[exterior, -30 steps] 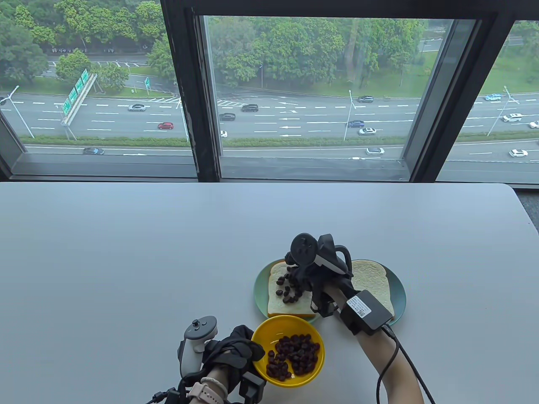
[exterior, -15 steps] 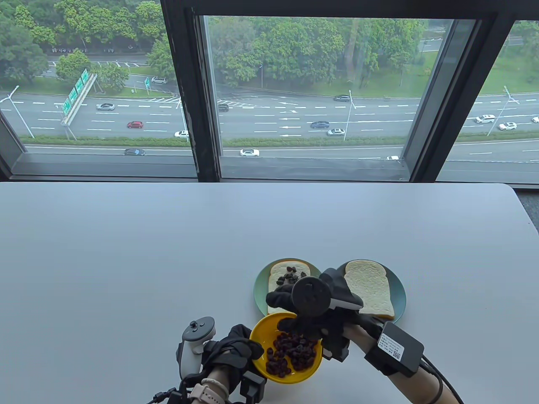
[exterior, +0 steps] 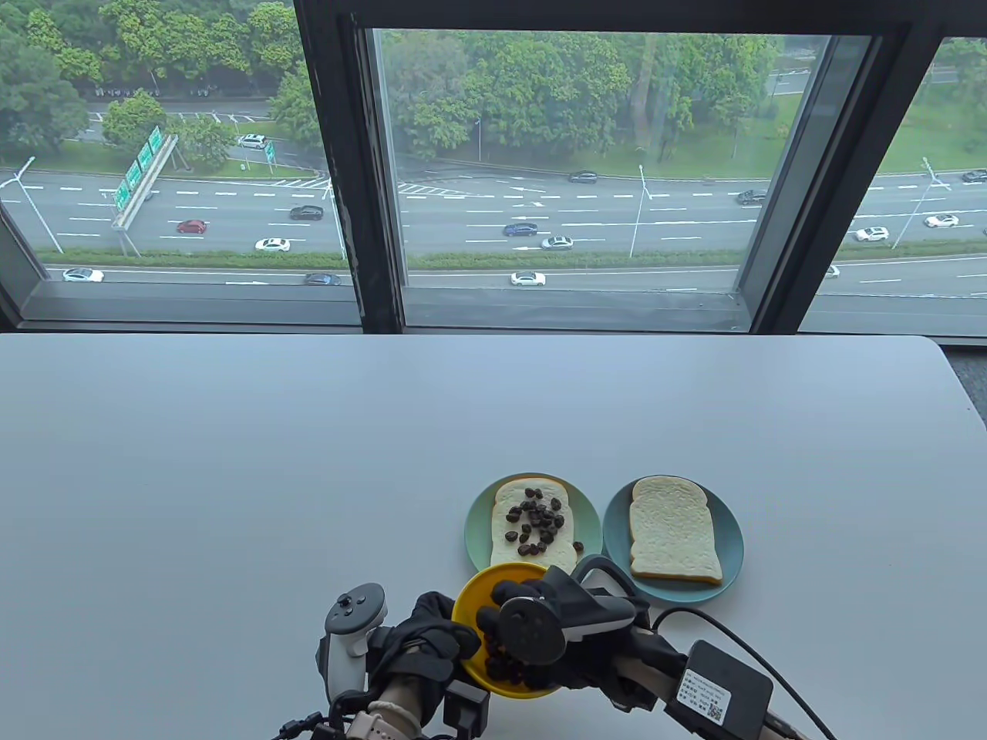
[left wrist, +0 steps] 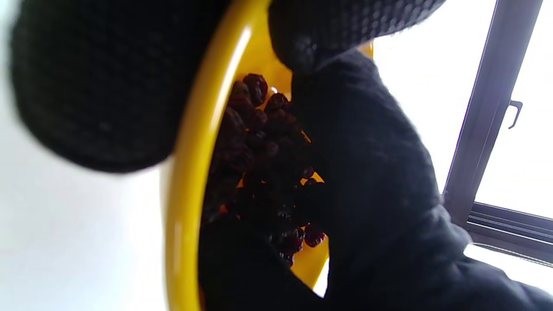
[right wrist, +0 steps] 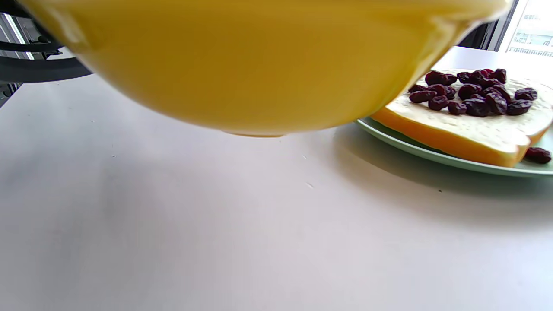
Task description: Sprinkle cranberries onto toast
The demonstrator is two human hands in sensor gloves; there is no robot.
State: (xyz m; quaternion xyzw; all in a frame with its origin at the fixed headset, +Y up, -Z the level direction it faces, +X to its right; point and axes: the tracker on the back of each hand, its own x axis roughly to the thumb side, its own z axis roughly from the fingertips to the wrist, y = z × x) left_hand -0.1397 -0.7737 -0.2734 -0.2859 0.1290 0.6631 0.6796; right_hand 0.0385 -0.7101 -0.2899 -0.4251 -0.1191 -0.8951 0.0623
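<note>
A yellow bowl [exterior: 474, 597] of dark red cranberries [exterior: 501, 667] is near the table's front edge. My left hand [exterior: 461, 644] grips its left rim and holds it tilted, a little off the table; its underside [right wrist: 259, 65] fills the top of the right wrist view. My right hand [exterior: 501, 636] reaches into the bowl, its fingers [left wrist: 367, 151] among the cranberries [left wrist: 259, 142]; whether they pinch any is hidden. Behind the bowl, one toast [exterior: 505, 547] topped with cranberries lies on a green plate [exterior: 476, 532]. A plain toast [exterior: 673, 528] lies on a second plate [exterior: 617, 532].
The grey table [exterior: 231, 462] stretches far to the left and back, ending at a window. One loose cranberry [right wrist: 538, 154] lies on the green plate [right wrist: 432, 153] beside the topped toast [right wrist: 466, 121]. My right arm's sensor box and cable [exterior: 721, 694] trail at the front right.
My right hand has drawn back from over the topped toast and down into the yellow bowl. My left hand has tilted and raised the bowl slightly. More cranberries lie on the toast than before.
</note>
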